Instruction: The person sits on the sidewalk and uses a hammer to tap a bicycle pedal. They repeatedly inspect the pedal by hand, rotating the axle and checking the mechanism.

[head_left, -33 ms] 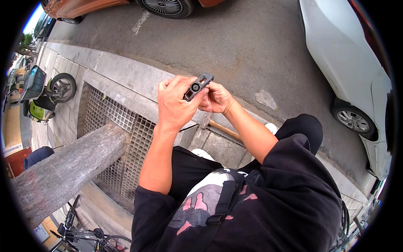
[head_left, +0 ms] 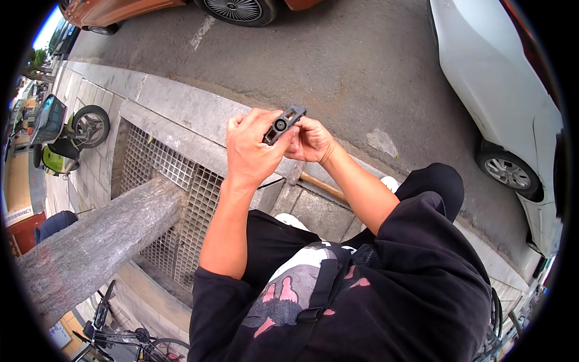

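Observation:
A black bicycle pedal (head_left: 281, 125) with a round hub in its middle is held up in front of me, tilted, over the kerb. My left hand (head_left: 252, 142) is closed around it, with the thumb along its lower side and fingers over its far side. Close against the pedal's right side is my right hand (head_left: 313, 140), its fingers curled and pinched together. What those fingertips grip, behind the pedal, is hidden. Below the hands, a wooden handle (head_left: 324, 186) lies on the paving near my feet.
A tree trunk (head_left: 99, 241) rises through a metal grate (head_left: 202, 193) on my left. Beyond it stand a green scooter (head_left: 57, 142) and a bicycle (head_left: 136, 338). A white car (head_left: 506, 90) is on the right, an orange car (head_left: 126, 12) across the road.

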`<state>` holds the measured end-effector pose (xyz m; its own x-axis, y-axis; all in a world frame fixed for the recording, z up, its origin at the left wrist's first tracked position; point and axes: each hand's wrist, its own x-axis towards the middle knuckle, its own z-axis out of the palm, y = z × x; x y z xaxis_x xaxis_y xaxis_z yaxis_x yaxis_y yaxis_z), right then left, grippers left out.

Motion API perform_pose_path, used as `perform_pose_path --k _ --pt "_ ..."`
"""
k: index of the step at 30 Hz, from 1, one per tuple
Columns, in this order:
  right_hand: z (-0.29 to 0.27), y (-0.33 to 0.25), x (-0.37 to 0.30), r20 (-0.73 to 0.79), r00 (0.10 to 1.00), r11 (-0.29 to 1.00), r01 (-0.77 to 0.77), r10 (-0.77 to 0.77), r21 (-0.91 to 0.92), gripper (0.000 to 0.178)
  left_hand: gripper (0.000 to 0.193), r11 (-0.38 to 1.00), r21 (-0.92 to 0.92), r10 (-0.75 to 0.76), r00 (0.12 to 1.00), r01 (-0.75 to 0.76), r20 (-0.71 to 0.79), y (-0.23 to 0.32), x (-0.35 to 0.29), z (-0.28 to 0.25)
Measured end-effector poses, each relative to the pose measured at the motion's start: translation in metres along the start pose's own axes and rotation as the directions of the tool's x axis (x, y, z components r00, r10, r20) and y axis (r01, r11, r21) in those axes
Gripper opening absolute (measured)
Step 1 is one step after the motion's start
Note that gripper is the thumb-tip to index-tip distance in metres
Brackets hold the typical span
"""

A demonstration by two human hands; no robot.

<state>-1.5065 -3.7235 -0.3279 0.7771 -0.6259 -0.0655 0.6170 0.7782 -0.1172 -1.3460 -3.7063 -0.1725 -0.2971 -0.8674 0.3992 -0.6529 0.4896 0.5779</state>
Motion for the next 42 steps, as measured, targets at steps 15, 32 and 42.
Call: perform_pose_path --k 15,32,42 --pt "0.000 0.000 0.000 0.025 0.994 0.989 0.101 -0.104 0.103 0.015 0.032 1.000 0.027 0.006 1.000 -0.006 0.015 -0.002 -0.003 0.002" --pt "-0.007 0.009 0.006 -0.015 1.000 0.998 0.023 -0.023 0.055 0.027 0.029 0.998 0.048 -0.044 0.998 0.042 0.053 0.000 -0.002 0.006" --pt "-0.008 0.012 0.006 -0.018 1.000 1.000 -0.003 0.002 -0.030 0.043 0.031 0.999 0.037 -0.017 0.999 0.015 0.039 0.000 -0.003 0.005"
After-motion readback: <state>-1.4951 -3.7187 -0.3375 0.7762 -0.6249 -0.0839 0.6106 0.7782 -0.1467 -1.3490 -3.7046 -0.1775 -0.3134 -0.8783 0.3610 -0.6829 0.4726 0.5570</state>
